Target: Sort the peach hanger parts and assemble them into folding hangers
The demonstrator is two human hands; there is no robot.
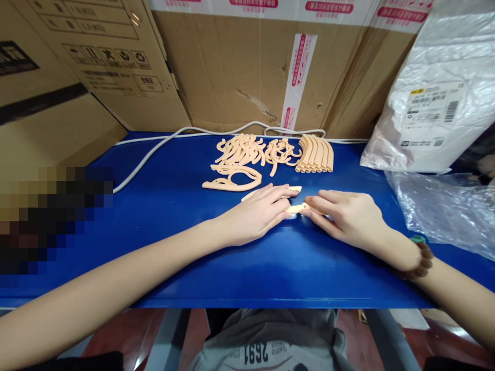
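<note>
Pinching a slim cream plastic-looking bar over the glossy blue desk, left hand and right hand grip opposite sides; probably light, stiff, kinda slick, best held near its ends.

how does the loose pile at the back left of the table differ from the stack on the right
The loose pile lies jumbled, its pieces pointing various ways; the stack is neatly lined up. The loose pile spreads wider, while the stack is narrower. Both are pale peach and rest on the blue table.
</note>
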